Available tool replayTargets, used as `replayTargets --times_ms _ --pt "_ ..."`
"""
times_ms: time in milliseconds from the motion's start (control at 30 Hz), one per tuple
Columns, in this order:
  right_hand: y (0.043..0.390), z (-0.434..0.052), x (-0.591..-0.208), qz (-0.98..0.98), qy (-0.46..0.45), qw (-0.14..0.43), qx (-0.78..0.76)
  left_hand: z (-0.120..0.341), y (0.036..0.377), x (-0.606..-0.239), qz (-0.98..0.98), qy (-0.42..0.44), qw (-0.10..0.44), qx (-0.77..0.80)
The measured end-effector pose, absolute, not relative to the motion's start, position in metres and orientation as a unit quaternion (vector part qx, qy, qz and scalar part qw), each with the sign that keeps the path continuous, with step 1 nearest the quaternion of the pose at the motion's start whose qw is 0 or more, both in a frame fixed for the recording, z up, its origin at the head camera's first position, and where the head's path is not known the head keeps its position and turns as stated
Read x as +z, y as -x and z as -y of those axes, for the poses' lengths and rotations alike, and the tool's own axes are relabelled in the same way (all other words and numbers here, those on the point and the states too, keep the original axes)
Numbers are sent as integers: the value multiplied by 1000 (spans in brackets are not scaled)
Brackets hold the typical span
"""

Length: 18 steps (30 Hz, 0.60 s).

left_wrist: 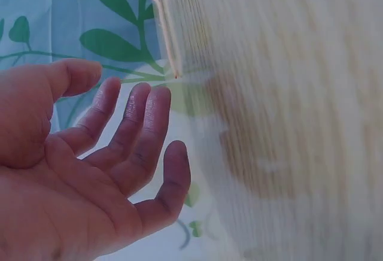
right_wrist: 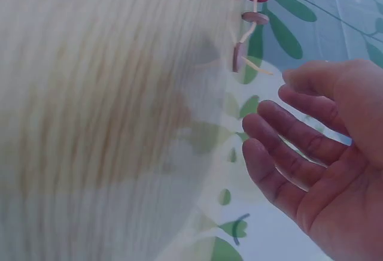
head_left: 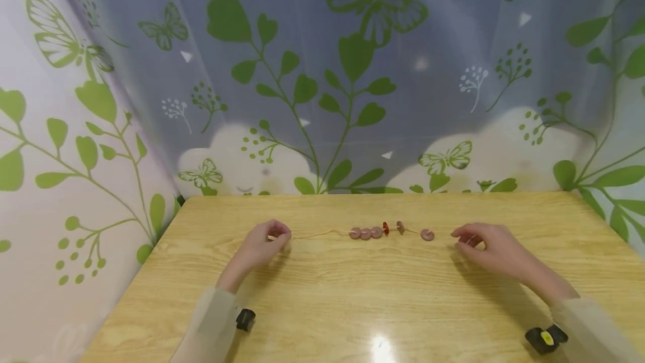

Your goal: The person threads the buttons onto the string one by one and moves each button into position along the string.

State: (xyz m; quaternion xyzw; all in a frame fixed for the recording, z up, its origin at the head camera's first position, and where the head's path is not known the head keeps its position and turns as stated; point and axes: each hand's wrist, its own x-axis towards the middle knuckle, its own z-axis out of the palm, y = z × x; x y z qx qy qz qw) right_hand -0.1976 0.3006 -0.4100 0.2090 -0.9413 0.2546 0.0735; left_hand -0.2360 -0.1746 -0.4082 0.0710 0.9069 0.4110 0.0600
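Thin cream cord (head_left: 317, 234) strung with flat pink disc beads (head_left: 365, 233) lies mid-table on the pale wood-grain tabletop (head_left: 353, 296), left hand (head_left: 262, 245) and right hand (head_left: 491, 248) released beside its ends; risk: unheld end lets the rightmost bead slide off.

Two bare hands, beige sleeves, wrist-worn cameras

The person is wearing pale beige long sleeves ending at the wrists; the left hand (head_left: 262, 245) and right hand (head_left: 491, 248) are showing no rings, and small black devices are sitting at both wrists, the right one yellow-marked.
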Motion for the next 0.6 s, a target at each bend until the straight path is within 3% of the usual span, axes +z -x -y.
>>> replayTargets --times_ms 367,600 --pt "176 -307 -405 927 -225 210 212 174 202 -404 -942 -128 -56 305" --pt "165 -303 -400 934 -203 220 193 169 185 -403 -960 -143 -146 193"
